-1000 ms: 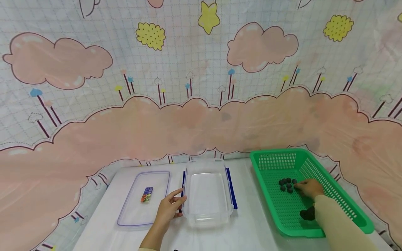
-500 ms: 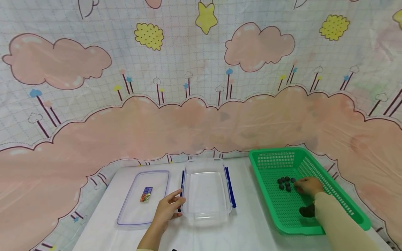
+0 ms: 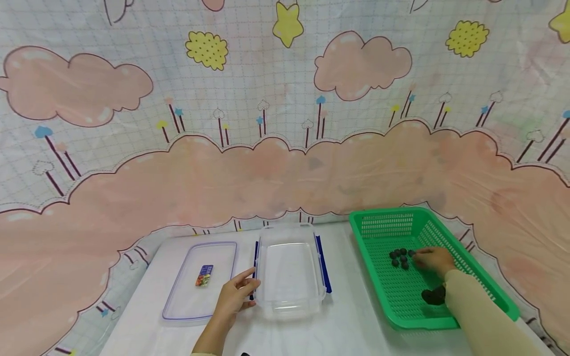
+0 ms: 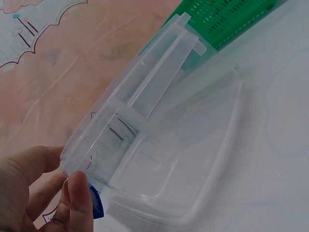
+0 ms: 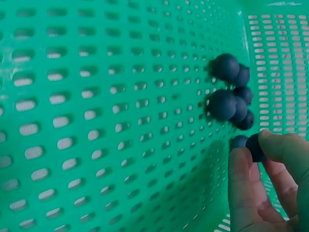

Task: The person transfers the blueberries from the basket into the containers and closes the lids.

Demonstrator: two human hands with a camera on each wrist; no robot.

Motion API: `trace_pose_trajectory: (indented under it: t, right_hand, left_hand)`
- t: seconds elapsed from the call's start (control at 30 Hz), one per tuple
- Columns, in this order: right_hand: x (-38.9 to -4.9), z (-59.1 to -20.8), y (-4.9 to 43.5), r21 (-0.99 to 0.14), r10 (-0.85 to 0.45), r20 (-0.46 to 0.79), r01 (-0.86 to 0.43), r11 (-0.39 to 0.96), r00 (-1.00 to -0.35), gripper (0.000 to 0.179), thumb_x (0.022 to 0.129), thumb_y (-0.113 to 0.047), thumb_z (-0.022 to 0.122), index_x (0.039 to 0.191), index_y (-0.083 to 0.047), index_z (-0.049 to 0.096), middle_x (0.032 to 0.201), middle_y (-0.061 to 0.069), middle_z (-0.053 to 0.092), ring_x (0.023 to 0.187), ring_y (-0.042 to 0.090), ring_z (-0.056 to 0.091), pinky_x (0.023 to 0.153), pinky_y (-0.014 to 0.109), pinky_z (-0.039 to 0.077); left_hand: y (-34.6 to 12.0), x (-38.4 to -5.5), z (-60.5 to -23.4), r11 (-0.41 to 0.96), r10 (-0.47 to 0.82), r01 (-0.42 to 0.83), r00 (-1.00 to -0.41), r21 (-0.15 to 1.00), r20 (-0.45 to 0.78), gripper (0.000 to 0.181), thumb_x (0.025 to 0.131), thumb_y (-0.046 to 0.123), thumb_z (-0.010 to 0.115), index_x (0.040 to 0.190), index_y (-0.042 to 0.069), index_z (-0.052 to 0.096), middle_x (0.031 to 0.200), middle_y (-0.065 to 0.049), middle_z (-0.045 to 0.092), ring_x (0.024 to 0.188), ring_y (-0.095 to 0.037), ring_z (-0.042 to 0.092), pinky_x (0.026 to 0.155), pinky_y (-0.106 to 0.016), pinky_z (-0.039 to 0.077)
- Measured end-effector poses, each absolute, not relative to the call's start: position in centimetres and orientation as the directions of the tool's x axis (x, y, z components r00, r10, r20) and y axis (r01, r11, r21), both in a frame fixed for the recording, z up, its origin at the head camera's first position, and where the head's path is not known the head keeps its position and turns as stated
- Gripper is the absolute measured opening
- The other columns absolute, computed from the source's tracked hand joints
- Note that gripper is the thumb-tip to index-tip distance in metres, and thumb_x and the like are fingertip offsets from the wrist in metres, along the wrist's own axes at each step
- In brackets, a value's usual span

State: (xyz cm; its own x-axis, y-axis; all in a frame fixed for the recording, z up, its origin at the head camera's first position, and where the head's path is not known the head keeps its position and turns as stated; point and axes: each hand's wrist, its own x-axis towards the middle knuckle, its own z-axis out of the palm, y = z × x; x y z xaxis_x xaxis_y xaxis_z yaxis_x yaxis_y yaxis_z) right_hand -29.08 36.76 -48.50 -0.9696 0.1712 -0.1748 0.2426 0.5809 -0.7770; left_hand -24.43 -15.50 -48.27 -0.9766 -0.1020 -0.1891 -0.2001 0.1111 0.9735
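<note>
In the head view my left hand [image 3: 233,295] is at the left side of a clear plastic food container [image 3: 291,272] with blue side clips. The left wrist view shows its thumb and fingers gripping the container's rim [image 4: 79,130]. My right hand [image 3: 436,260] reaches into a green basket [image 3: 483,284]. Its thumb and fingertips pinch a blueberry [image 5: 256,148] in the right wrist view, with another blueberry [image 5: 239,141] right beside the fingertip. Several more blueberries [image 5: 223,105] lie in a loose cluster on the basket floor just beyond.
Left of the container lies a clear lid [image 3: 178,296] with a purple edge and a colourful label [image 3: 204,276]. A dark lumpy thing [image 3: 432,295] shows in the basket by the right sleeve [image 3: 476,306]. A patterned cloth [image 3: 276,178] hangs behind the white table [image 3: 347,316].
The head view has drifted slightly. My right fingertips have shifted a little onto the blueberry at the cluster's right edge. The left hand keeps its place on the container.
</note>
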Motion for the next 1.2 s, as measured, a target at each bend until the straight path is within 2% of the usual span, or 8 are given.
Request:
trace_pose_trajectory:
  t: [0.1,0.3,0.37,0.63,1.2]
  right_hand:
    - [-29.0,-48.2,36.3,-0.776,0.161,-0.155,0.221,0.59,-0.975,0.043,0.094,-0.024,0.063,0.118,0.011,0.063,0.09,0.009,0.073,0.078,0.015,0.068,0.089,0.062,0.048]
    - [-28.9,-47.4,35.1,-0.806,0.12,-0.117,0.165,0.569,-0.986,0.043,0.095,-0.021,0.062,0.123,0.013,0.06,0.113,0.027,0.066,0.091,0.026,0.07,0.091,0.06,0.05]
    - [-28.9,-47.3,34.7,-0.811,0.115,-0.116,0.161,0.563,-0.987,0.044,0.096,-0.02,0.062,0.125,0.013,0.058,0.117,0.03,0.063,0.094,0.029,0.07,0.092,0.059,0.051]
    - [-29.0,-46.6,33.6,-0.854,0.06,-0.122,0.135,0.503,-0.991,0.047,0.098,-0.018,0.061,0.13,0.015,0.052,0.123,0.03,0.061,0.106,0.036,0.067,0.099,0.061,0.046]
    - [-28.6,-45.8,29.6,-0.913,-0.033,-0.077,0.057,0.403,-0.996,0.048,0.098,-0.021,0.062,0.131,0.013,0.053,0.125,0.026,0.062,0.111,0.035,0.064,0.098,0.047,0.053]
  left_hand:
    - [-15.6,-24.5,-48.3,0.108,-0.103,-0.201,-0.976,0.974,-0.19,0.051,0.091,0.014,0.07,0.138,0.004,0.056,0.1,-0.003,0.062,0.084,-0.017,0.055,0.06,-0.026,0.059]
    - [-15.6,-24.5,-48.4,0.102,-0.102,-0.205,-0.976,0.973,-0.195,0.051,0.091,0.014,0.07,0.138,0.004,0.055,0.101,-0.004,0.061,0.085,-0.018,0.056,0.06,-0.027,0.059]
    - [-15.6,-24.5,-48.4,0.101,-0.101,-0.204,-0.976,0.974,-0.194,0.051,0.091,0.015,0.07,0.138,0.004,0.055,0.1,-0.004,0.061,0.085,-0.018,0.056,0.06,-0.027,0.059]
    - [-15.6,-24.5,-48.5,0.093,-0.096,-0.194,-0.978,0.977,-0.185,0.053,0.09,0.015,0.072,0.138,0.003,0.055,0.096,-0.002,0.061,0.084,-0.017,0.055,0.059,-0.026,0.059]
    - [-15.9,-24.5,-48.4,0.088,-0.09,-0.201,-0.977,0.976,-0.193,0.05,0.091,0.014,0.071,0.137,0.003,0.056,0.098,-0.003,0.061,0.082,-0.016,0.056,0.062,-0.028,0.06]
